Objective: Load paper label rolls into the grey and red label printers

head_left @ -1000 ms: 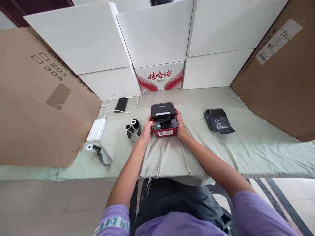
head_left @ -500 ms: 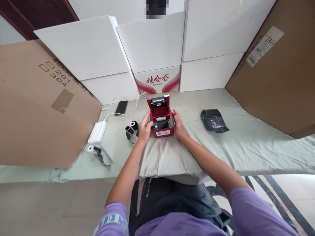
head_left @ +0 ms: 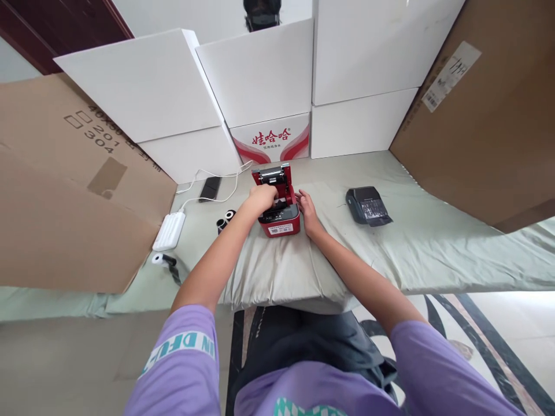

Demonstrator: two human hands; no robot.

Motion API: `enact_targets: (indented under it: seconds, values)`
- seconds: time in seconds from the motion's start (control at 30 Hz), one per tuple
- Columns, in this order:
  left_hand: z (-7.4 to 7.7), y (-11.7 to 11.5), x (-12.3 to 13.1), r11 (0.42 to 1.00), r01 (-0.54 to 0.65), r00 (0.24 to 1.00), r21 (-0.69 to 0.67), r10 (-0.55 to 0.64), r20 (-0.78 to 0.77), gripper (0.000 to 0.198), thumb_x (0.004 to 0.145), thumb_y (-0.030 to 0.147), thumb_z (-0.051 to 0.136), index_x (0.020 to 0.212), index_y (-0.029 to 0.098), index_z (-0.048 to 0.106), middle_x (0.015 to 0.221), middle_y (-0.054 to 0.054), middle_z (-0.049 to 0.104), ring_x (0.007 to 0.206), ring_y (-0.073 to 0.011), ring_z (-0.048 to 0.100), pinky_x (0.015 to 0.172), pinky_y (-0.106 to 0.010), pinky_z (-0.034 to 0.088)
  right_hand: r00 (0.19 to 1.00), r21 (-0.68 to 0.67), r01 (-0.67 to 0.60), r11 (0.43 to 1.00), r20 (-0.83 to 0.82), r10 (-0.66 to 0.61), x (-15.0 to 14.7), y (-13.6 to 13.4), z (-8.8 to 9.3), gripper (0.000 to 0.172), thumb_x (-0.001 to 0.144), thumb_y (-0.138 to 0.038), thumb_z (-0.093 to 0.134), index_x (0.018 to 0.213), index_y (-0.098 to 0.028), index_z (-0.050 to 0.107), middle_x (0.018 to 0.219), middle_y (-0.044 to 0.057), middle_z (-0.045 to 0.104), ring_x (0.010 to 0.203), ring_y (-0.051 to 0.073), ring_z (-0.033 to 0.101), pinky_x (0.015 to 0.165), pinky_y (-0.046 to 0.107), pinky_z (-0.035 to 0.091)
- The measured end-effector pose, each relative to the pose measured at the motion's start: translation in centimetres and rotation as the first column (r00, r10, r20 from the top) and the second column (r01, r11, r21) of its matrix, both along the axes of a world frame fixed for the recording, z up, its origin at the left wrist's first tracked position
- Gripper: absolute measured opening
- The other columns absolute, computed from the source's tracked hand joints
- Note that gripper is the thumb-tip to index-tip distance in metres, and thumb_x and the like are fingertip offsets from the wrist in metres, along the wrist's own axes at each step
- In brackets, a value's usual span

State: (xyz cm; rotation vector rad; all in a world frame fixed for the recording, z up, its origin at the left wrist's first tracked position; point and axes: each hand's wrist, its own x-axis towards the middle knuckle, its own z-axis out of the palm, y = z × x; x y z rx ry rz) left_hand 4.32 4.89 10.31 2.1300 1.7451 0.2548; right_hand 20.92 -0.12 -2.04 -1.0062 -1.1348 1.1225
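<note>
A red and black label printer (head_left: 281,227) stands on the cloth-covered table with its lid (head_left: 274,176) raised. My left hand (head_left: 263,197) reaches over the front into its open compartment. The fingers are curled and their tips hidden, so what they grip inside does not show. Beside the printer's right wall is my right hand (head_left: 308,211), its fingers stretched and slightly apart, holding nothing. Two black rolls with white cores (head_left: 225,220) stand left of the printer, partly behind my left forearm.
Farther left lie another black roll (head_left: 163,259), a white power bank (head_left: 169,231) with a cable and a black phone (head_left: 210,189). A dark handheld device (head_left: 367,205) rests at right. White boxes (head_left: 255,75) wall the back; brown cartons (head_left: 65,219) flank the sides. A person's head shows above.
My left hand has left the printer's left side and moved up and right into the open compartment. My right hand stays by the right wall. The view has shifted slightly.
</note>
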Motion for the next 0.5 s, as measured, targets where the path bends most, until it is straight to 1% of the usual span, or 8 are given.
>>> enact_targets:
  seconds: [0.07,0.17,0.23,0.3,0.33,0.4,0.47,0.5]
  values:
    - [0.2,-0.4,-0.3,1.000,0.009,0.998,0.020,-0.011,0.069,0.020,0.054,0.006,0.080,0.054,0.024,0.071,0.072,-0.012,0.075,0.112,-0.0442,0.073,0.109,-0.052,0.048,1.000,0.000,-0.004,1.000,-0.005,0.004,0.0,0.0,0.0,0.085,0.092,-0.086,0.042,0.154,-0.028,0.048,0.162,0.012,0.056,0.150,0.026,0.055,0.129,0.050,0.043]
    - [1.3,-1.7,-1.4,0.996,0.078,0.980,0.049,-0.086,0.182,0.020,0.054,0.009,0.080,0.065,0.025,0.078,0.072,-0.008,0.075,0.100,-0.0370,0.073,0.103,-0.046,0.052,1.000,0.000,-0.011,1.000,-0.028,0.011,-0.1,-0.1,0.2,0.083,0.092,-0.084,0.045,0.153,-0.028,0.048,0.162,0.011,0.057,0.148,0.025,0.057,0.130,0.051,0.042]
    - [2.5,-3.0,-2.2,0.989,0.130,0.966,0.068,-0.141,0.215,0.021,0.059,0.015,0.079,0.079,0.023,0.082,0.080,-0.007,0.077,0.091,-0.0317,0.072,0.097,-0.043,0.055,0.999,-0.004,-0.016,1.000,-0.043,0.016,-0.1,-0.1,0.2,0.083,0.091,-0.083,0.047,0.152,-0.027,0.048,0.161,0.012,0.057,0.148,0.025,0.057,0.130,0.050,0.042]
    - [3.7,-4.6,-3.3,0.985,0.144,0.937,0.099,-0.168,0.306,0.030,0.065,0.024,0.080,0.095,0.021,0.083,0.092,-0.007,0.078,0.090,-0.0280,0.071,0.094,-0.042,0.057,0.999,-0.019,-0.017,1.000,-0.051,0.016,-0.1,0.1,0.2,0.084,0.090,-0.084,0.047,0.152,-0.027,0.048,0.162,0.013,0.056,0.149,0.025,0.056,0.129,0.050,0.043]
    - [4.2,-5.5,-3.9,0.985,0.126,0.909,0.114,-0.161,0.385,0.036,0.068,0.030,0.081,0.103,0.020,0.081,0.097,-0.008,0.078,0.091,-0.0267,0.071,0.093,-0.042,0.058,0.999,-0.029,-0.010,1.000,-0.050,0.008,-0.1,0.2,0.1,0.085,0.090,-0.085,0.047,0.152,-0.027,0.048,0.163,0.013,0.054,0.149,0.026,0.055,0.128,0.051,0.043]
    - [5.1,-7.3,-5.6,0.992,0.032,0.830,0.125,-0.096,0.549,0.048,0.071,0.043,0.084,0.112,0.019,0.077,0.103,-0.008,0.075,0.092,-0.0243,0.071,0.089,-0.040,0.060,0.999,-0.046,0.013,0.999,-0.040,-0.015,0.0,0.4,-0.1,0.087,0.089,-0.087,0.046,0.153,-0.029,0.048,0.166,0.013,0.050,0.151,0.026,0.053,0.128,0.052,0.043]
    - [5.7,-8.8,-7.9,0.986,-0.131,0.748,0.107,0.028,0.663,0.051,0.074,0.052,0.083,0.112,0.018,0.074,0.098,-0.006,0.072,0.087,-0.0208,0.069,0.079,-0.035,0.060,0.999,-0.049,0.033,0.998,-0.021,-0.034,0.0,0.7,-0.3,0.087,0.090,-0.088,0.045,0.156,-0.031,0.046,0.169,0.012,0.045,0.153,0.027,0.050,0.127,0.054,0.043]
    - [5.9,-9.5,-9.2,0.970,-0.222,0.710,0.101,0.090,0.698,0.050,0.075,0.053,0.082,0.109,0.019,0.073,0.095,-0.004,0.070,0.083,-0.0187,0.067,0.074,-0.032,0.058,0.999,-0.045,0.039,0.998,-0.010,-0.039,0.0,0.8,-0.5,0.087,0.091,-0.088,0.045,0.157,-0.032,0.046,0.170,0.011,0.044,0.155,0.028,0.048,0.127,0.054,0.044]
